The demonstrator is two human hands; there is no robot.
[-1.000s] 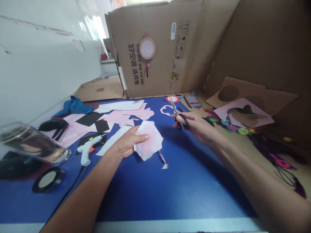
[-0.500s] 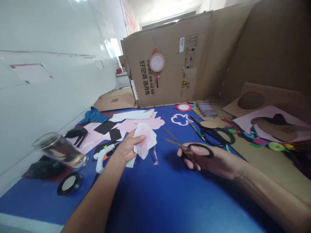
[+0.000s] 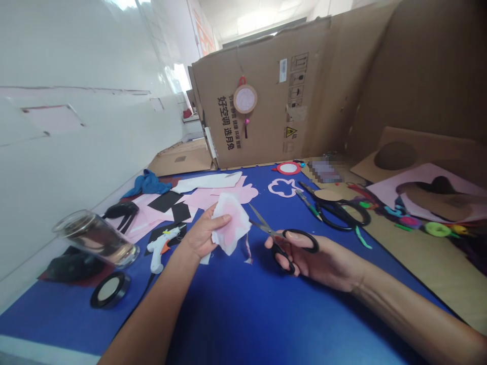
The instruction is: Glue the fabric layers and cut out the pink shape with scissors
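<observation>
Left hand (image 3: 205,232) pinches the white paper (image 3: 235,229), thumb on top, above the blue mat (image 3: 243,319), in from its far edge. Right hand (image 3: 315,256) grips the scissors (image 3: 270,231); blades, aimed toward that edge one second ago, now stand parted at the paper's right side.

On our left we are seeing a glass of liquid (image 3: 95,237), a black round container (image 3: 109,290) and a white glue gun (image 3: 161,248), with a blue cloth (image 3: 147,184) lying crumpled farther back. Ahead, a round ornament (image 3: 245,99) is hanging against a printed cardboard panel (image 3: 266,119). Rightward, we are noticing a tan disc (image 3: 329,195) lying by a green strip (image 3: 363,240).
</observation>
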